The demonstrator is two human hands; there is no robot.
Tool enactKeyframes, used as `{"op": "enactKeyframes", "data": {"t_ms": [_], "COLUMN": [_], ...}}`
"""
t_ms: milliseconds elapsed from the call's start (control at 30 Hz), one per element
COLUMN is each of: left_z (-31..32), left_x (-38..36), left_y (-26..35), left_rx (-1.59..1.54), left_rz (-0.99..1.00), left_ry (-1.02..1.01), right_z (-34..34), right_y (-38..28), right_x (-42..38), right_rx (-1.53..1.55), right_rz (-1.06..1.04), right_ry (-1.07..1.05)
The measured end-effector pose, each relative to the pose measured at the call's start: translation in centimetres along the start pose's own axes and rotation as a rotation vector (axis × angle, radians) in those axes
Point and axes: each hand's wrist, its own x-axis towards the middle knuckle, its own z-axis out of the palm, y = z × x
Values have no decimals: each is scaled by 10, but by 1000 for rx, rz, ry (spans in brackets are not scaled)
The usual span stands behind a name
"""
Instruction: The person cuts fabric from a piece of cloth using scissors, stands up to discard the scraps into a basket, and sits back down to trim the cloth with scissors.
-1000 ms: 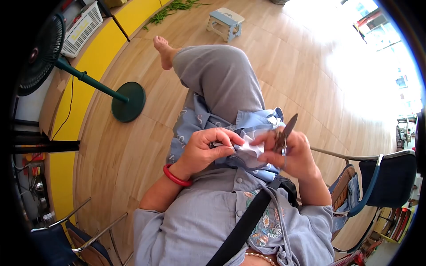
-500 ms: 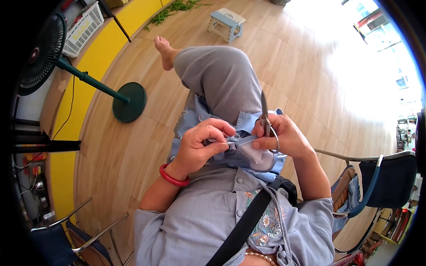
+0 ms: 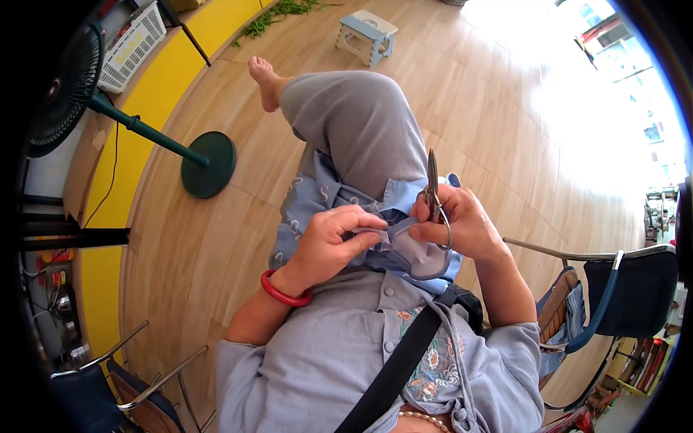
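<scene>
A blue patterned garment (image 3: pixel 310 198) lies across my lap, with a pale lilac-grey cloth piece (image 3: pixel 417 249) with a darker edge on top of it. My left hand (image 3: pixel 328 238), a red bangle (image 3: pixel 285 290) at its wrist, pinches the left edge of the pale piece between thumb and fingers. My right hand (image 3: pixel 465 225) grips a pair of metal scissors (image 3: pixel 432 177), blades pointing away from me and seemingly closed. Its thumb and fingertips also press on the right part of the cloth. Whatever thread lies between the hands is too small to make out.
A green standing fan (image 3: pixel 208 164) is at the left, by a yellow-fronted shelf (image 3: pixel 101 289). Ahead on the wooden floor stands a small step stool (image 3: pixel 367 36), with green vegetables (image 3: pixel 278 16) lying nearby. Chairs (image 3: pixel 628 292) flank me on the right and left.
The scissors have turned slightly in my right hand, so their blades show broader. My left hand's fingers have straightened and shifted a little along the cloth.
</scene>
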Motion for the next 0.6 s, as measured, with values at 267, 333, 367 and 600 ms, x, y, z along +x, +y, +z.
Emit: {"op": "enactKeyframes", "data": {"t_ms": [267,333,367,600], "left_z": [-2,-3,-5,-7], "left_x": [5,4,4,3], "left_y": [4,4,2,-8], "left_rx": [15,-130,-129,-382], "left_rz": [304,239,238,169], "left_ry": [-6,-96,-95,-148], "right_z": [-2,1,3,0], "right_y": [5,8,9,5], "right_x": [5,8,9,3], "right_rx": [-159,-106,-81,-76], "right_rz": [-86,-75,-27,-62], "right_ry": [84,71,57,230]}}
